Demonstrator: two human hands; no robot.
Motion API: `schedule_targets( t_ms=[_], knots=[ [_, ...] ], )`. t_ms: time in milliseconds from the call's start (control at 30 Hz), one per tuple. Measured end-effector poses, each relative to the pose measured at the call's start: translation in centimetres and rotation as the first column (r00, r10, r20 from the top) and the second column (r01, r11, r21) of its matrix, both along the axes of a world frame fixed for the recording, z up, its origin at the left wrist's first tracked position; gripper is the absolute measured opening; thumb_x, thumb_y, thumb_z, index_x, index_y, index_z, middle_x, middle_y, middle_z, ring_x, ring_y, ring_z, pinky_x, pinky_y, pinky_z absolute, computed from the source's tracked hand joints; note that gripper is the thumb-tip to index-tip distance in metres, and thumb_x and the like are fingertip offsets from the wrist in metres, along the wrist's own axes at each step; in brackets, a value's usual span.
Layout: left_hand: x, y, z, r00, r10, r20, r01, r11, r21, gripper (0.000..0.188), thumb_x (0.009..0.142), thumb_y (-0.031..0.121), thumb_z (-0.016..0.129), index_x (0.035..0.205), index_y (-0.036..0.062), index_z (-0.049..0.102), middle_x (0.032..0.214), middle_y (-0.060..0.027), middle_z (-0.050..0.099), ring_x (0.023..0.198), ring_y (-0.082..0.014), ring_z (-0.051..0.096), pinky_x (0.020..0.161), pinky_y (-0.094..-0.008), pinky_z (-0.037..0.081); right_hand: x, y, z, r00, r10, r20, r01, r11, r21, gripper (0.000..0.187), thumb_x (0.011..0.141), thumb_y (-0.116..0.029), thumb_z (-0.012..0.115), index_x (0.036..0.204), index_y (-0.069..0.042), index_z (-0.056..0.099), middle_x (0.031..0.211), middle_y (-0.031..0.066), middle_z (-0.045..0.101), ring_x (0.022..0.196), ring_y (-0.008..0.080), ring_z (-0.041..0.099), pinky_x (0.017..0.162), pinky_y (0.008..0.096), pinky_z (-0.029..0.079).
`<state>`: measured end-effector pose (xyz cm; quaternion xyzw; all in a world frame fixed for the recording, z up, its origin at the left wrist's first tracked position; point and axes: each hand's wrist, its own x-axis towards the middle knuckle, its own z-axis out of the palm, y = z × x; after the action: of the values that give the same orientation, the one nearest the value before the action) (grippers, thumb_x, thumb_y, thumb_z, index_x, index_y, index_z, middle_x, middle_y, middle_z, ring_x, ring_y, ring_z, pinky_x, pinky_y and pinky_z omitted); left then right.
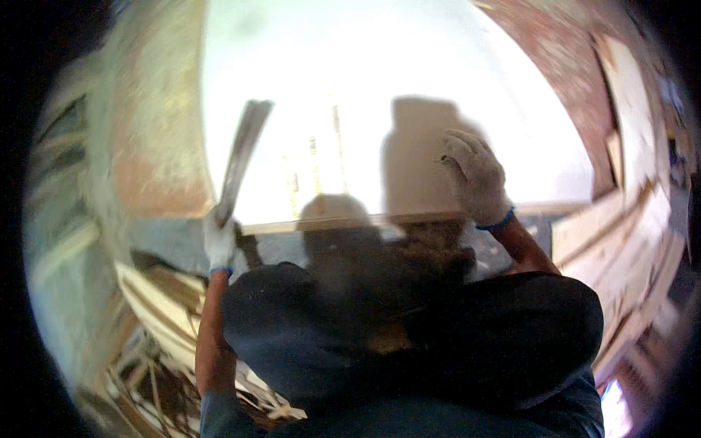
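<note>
My left hand (220, 241), in a whitish work glove with a blue cuff, is closed around the lower end of a long, flat, grey straight bar (244, 150). The bar slants up over the left part of a large white board (292, 51); motion blur hides its exact kind. Over the board's right half is my right hand (476, 174), gloved the same way, fingers bent together. A small dark tip shows at its thumb, too small to name. Several brownish streaks mark the board between my hands, and my shadow falls across its near edge.
My dark-clothed knees (409, 336) are bent just below the board's near edge. Light wooden planks (613, 241) lie at the right, with scrap wood strips (161, 306) at the lower left. A worn, patchy surface (161, 124) borders the board on the left.
</note>
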<state>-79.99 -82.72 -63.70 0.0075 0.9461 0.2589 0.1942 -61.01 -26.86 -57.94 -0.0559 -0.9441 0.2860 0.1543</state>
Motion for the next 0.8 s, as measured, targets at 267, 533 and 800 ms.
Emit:
schedule_targets(
  t_ms=[267, 533, 800],
  knots=[
    [0.2, 1.7, 2.4, 0.998, 0.07, -0.003, -0.069, 0.973, -0.222, 0.044, 0.091, 0.016, 0.064, 0.132, 0.0027, 0.057, 0.125, -0.024, 0.062, 0.118, -0.0391, 0.062, 0.101, -0.0458, 0.048, -9.2, -5.7, 2.8, 0.905, 0.421, -0.053, -0.424, 0.904, -0.054, 0.029, 0.091, -0.022, 0.069, 0.113, -0.005, 0.064, 0.113, 0.0166, 0.065, 0.106, 0.0341, 0.064, 0.089, 0.0439, 0.054],
    [0.3, 6.6, 5.8, 0.998, -0.032, -0.052, 0.013, 0.946, -0.325, 0.037, 0.085, 0.014, 0.06, 0.121, 0.0059, 0.064, 0.122, -0.0232, 0.063, 0.114, -0.043, 0.061, 0.098, -0.0506, 0.049, -10.6, -7.1, 2.5, 0.886, 0.437, 0.157, -0.455, 0.883, 0.116, 0.036, 0.092, -0.024, 0.071, 0.122, -0.006, 0.064, 0.124, 0.0139, 0.066, 0.12, 0.0289, 0.061, 0.101, 0.0438, 0.052],
    [1.4, 6.6, 6.9, 0.918, -0.354, -0.178, 0.226, 0.836, -0.5, 0.02, 0.084, 0.011, 0.061, 0.101, 0.0072, 0.072, 0.105, -0.0201, 0.061, 0.101, -0.0413, 0.06, 0.087, -0.0518, 0.049, -10.9, -12.8, 6.6, 0.876, 0.43, 0.217, -0.457, 0.885, 0.092, 0.055, 0.079, -0.015, 0.08, 0.128, -0.005, 0.059, 0.126, 0.0154, 0.061, 0.123, 0.0331, 0.057, 0.104, 0.0437, 0.05]
  ],
)
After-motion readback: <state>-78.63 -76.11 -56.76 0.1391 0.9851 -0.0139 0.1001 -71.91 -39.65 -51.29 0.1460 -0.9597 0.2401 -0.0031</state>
